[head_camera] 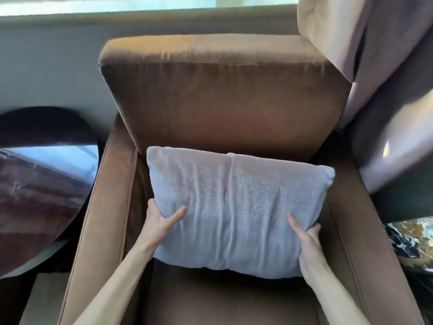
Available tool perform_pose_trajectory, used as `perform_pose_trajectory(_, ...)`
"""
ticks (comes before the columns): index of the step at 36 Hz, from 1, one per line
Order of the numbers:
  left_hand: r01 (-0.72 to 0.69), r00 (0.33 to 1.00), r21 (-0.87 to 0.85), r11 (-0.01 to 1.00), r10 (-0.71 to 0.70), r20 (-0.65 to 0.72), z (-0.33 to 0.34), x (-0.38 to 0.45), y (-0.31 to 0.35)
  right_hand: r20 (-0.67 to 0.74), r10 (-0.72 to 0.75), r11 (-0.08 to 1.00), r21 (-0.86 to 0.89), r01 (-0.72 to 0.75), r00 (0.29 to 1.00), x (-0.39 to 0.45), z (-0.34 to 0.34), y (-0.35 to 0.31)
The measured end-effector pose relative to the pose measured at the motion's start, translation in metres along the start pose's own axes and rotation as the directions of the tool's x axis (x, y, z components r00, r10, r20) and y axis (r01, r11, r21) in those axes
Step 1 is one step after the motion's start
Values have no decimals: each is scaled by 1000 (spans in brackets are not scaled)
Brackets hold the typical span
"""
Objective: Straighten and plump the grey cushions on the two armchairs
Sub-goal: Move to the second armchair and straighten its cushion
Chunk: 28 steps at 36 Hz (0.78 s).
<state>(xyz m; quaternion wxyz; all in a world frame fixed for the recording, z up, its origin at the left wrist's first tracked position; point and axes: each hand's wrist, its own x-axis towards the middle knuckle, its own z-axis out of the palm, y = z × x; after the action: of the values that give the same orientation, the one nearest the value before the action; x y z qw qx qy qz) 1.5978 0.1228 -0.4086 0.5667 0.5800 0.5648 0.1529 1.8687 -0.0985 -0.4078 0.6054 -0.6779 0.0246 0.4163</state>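
A grey cushion (234, 207) stands slightly tilted against the backrest of a brown velvet armchair (222, 102), with a dent at the middle of its top edge. My left hand (161, 222) grips the cushion's lower left edge, thumb on the front and fingers hidden behind. On the lower right edge, my right hand (307, 242) holds it the same way, thumb pressed into the front face. Only this one armchair is in view.
A round dark glossy side table (42, 184) stands to the left of the chair. A grey-mauve curtain (386, 90) hangs at the right. A marble-patterned surface (412, 242) shows at the right edge. A window ledge (140, 17) runs behind the chair.
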Motion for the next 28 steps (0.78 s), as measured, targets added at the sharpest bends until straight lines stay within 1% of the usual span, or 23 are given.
perform_pose_trajectory(3, -51, 999, -70, 996, 51, -7, -1, 12, 9, 56, -56, 998, 20, 55, 997, 17, 11, -21)
perform_pose_trajectory(6, -65, 998, -142, 988, 62, -29, 2, 30, 11, 87, -87, 996, 20, 86, 992, 34, 23, -36)
perform_pose_trajectory(8, -50, 999, -165, 985, 47, -22, 4, 42, 9, 96, -88, 996, 7, 88, 991, 45, 31, -42)
perform_pose_trajectory(11, -3, 1000, -185, 983, 3, -2, 7, 59, 1, 105, -46, 999, -11, 47, 993, 60, 38, -42)
perform_pose_trajectory(13, 4, 1000, -165, 986, -3, 4, 10, 65, -6, 136, -1, 1000, -26, 5, 991, 67, 39, -38)
perform_pose_trajectory(15, -9, 1000, -104, 995, 11, 20, 14, 70, -12, 155, 44, 999, -34, -39, 987, 71, 35, -32)
perform_pose_trajectory(18, -3, 998, -39, 999, 6, 63, 13, 72, -11, 142, 73, 997, -44, -67, 987, 73, 28, -28)
perform_pose_trajectory(20, 3, 998, -27, 1000, -1, 64, 9, 71, -4, 127, 73, 997, -46, -68, 989, 72, 27, -31)
perform_pose_trajectory(22, -31, 997, -26, 999, 33, 68, 6, 69, 2, 124, 61, 998, -31, -58, 990, 71, 27, -36)
perform_pose_trajectory(24, -28, 996, -20, 999, 29, 80, 4, 63, 9, 121, 52, 999, -16, -51, 991, 69, 28, -40)
perform_pose_trajectory(28, -26, 995, -12, 1000, 27, 93, 4, 55, 12, 58, 26, 998, -61, -23, 998, 65, 29, -41)
